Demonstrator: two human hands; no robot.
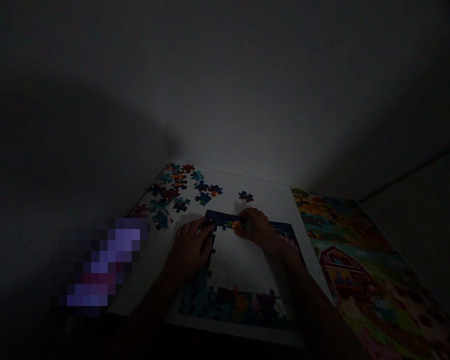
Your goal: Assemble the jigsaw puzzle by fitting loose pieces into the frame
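Note:
A partly joined jigsaw puzzle frame (240,302) with a dark blue sea scene lies on the white table (247,270), and bare tabletop shows inside it. My left hand (191,250) lies over its upper left corner, fingers stretched out and pressing on the border. At the top edge, my right hand (257,229) pinches a puzzle piece (235,226) between thumb and fingers, against the border strip. Part of this piece is hidden by the fingers. Just beyond the right hand lies a single loose piece (246,196).
Several loose puzzle pieces (170,194) are scattered and overlapping at the back left. To the right is a colourful farm picture (360,275) with a red barn. A blurred-out bright purple patch (112,260) is at the left. Behind the table rises a wall (225,100); the light is dim.

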